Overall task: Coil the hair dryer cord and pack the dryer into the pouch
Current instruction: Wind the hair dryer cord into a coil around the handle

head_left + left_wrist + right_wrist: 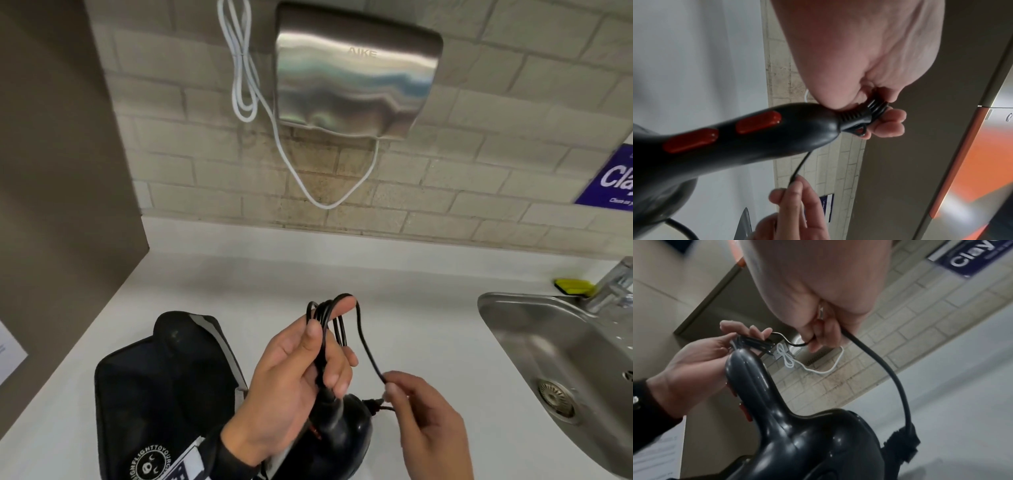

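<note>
Left grip (294, 373) raised palm-inward, forefinger extended upward, thumb pressed toward the curled lower fingers, dark sleeve at the wrist. Right grip (421, 418) lower, just beside it, thumb and forefinger pinched together, remaining fingers loosely curled beneath.

The white surface (239, 274) runs back to a tiled wall and meets a brown panel along its left edge. A black pouch (161, 383) lies flat on it near the front left. A steel sink (534, 346) is set into its right side, and a yellow object (573, 286) sits at the sink's back edge, beside the tap.
</note>
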